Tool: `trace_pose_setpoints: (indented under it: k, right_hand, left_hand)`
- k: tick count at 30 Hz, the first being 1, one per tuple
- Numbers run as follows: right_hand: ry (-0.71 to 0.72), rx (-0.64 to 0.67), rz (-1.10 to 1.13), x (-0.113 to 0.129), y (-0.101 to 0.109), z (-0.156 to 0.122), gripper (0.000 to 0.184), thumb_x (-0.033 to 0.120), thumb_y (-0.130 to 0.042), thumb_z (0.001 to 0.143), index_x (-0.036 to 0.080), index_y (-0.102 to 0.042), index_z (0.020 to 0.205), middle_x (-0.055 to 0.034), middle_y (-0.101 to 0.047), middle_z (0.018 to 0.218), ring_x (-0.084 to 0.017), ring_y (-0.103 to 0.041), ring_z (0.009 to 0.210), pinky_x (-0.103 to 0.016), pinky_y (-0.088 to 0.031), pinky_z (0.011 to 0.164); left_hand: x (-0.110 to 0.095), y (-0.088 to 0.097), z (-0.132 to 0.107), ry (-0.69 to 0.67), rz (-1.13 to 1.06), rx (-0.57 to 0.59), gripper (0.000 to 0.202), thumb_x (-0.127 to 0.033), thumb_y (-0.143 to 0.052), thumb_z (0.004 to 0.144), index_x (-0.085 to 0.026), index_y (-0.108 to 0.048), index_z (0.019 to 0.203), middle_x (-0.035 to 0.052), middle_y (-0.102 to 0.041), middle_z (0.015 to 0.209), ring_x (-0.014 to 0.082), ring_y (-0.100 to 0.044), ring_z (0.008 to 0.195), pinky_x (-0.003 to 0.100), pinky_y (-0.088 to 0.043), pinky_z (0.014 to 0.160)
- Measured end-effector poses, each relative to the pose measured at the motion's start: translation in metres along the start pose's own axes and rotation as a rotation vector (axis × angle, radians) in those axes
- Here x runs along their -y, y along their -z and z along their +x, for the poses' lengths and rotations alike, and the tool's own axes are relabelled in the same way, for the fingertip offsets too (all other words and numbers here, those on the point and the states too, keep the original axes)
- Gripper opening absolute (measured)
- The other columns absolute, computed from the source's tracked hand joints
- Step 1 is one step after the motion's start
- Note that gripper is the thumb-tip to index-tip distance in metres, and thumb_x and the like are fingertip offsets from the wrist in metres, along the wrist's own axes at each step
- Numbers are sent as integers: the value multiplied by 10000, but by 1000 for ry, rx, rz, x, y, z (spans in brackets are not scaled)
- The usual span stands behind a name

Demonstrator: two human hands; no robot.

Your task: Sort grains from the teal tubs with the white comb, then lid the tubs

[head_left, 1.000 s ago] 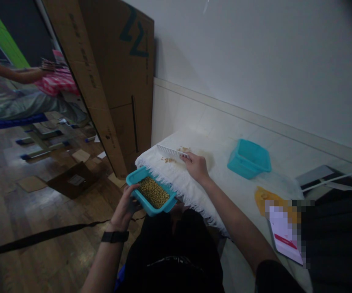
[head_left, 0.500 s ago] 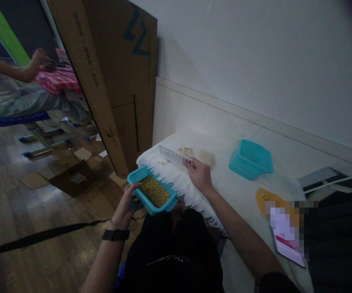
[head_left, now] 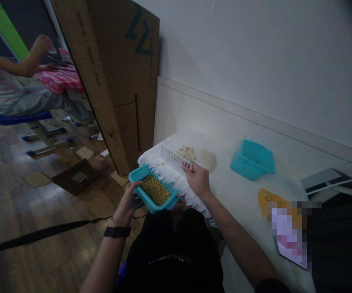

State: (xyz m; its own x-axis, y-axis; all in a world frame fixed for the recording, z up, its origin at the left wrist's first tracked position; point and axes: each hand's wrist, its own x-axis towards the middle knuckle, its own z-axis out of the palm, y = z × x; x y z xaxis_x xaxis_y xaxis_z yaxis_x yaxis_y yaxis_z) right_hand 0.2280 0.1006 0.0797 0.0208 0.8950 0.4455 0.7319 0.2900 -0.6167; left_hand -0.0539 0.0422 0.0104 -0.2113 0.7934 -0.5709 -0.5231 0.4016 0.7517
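Note:
My left hand [head_left: 131, 199] grips the near-left side of a teal plastic container [head_left: 154, 206], held at the table's front edge. Yellowish beans [head_left: 156, 190] lie inside it. My right hand [head_left: 198, 180] is closed on the right end of a white slotted plastic strip [head_left: 174, 156], which stands on edge on the white fringed cloth [head_left: 151, 156]. Just beyond the strip lie scattered beans [head_left: 187, 153], with a few more loose ones between it and the container. A pale beige patch [head_left: 208, 160], perhaps a pile of fine grain, sits right of them.
A second teal container [head_left: 252, 160] stands at the right on the table. Further right are an orange-yellow item [head_left: 264, 199] and a partly blurred phone-like object [head_left: 288, 244]. A tall cardboard box [head_left: 127, 89] stands left; beyond it sits another person [head_left: 14, 81].
The slotted strip has tipped a little, and its slots show more clearly. My left hand and the container are nearly still. The other person's hand has risen.

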Motion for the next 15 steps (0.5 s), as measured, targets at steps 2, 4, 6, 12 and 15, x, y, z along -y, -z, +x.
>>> trace_pose_setpoints:
  k: [2, 4, 6, 12, 15]
  right_hand:
    - [10, 2, 5, 3, 0, -1, 209, 339, -753, 1073, 256, -895, 944, -81, -875, 795, -282, -811, 711, -328, -550, 688]
    - [18, -2, 18, 5, 0, -2, 214, 342, -748, 1077, 259, -905, 958, -84, -890, 823, -284, -821, 736, -324, -550, 689]
    - [21, -1, 25, 8, -1, -5, 207, 345, -754, 1079, 262, -918, 986, -76, -895, 830, -273, -818, 739, -311, -544, 683]
    - [31, 33, 60, 21, -3, -19, 170, 315, -793, 1059, 236, -939, 1021, -46, -857, 753, -215, -749, 637, -275, -509, 661]
    - [32, 37, 112, 23, 0, -22, 183, 328, -787, 1059, 232, -928, 993, -42, -855, 752, -218, -755, 641, -273, -515, 650]
  left_hand:
    - [0, 1, 1, -6, 3, 1, 737, -500, -1040, 624, -276, -728, 1253, 70, -757, 994, 283, -735, 810, 416, -605, 707]
    - [-1, 1, 3, -13, 8, 6, 727, -499, -1038, 648, -280, -735, 1271, 64, -758, 1002, 289, -748, 837, 417, -616, 723]
    - [-1, 2, 4, -16, 12, 12, 710, -502, -1027, 681, -284, -750, 1298, 70, -777, 1041, 298, -765, 873, 416, -626, 738]
    - [1, 3, 12, 12, 3, 12, 745, -520, -1023, 703, -293, -762, 1364, 107, -816, 1119, 329, -797, 925, 427, -637, 757]
    - [0, 5, 14, 20, -10, 17, 770, -505, -1045, 678, -303, -756, 1362, 97, -810, 1098, 317, -787, 897, 422, -626, 757]
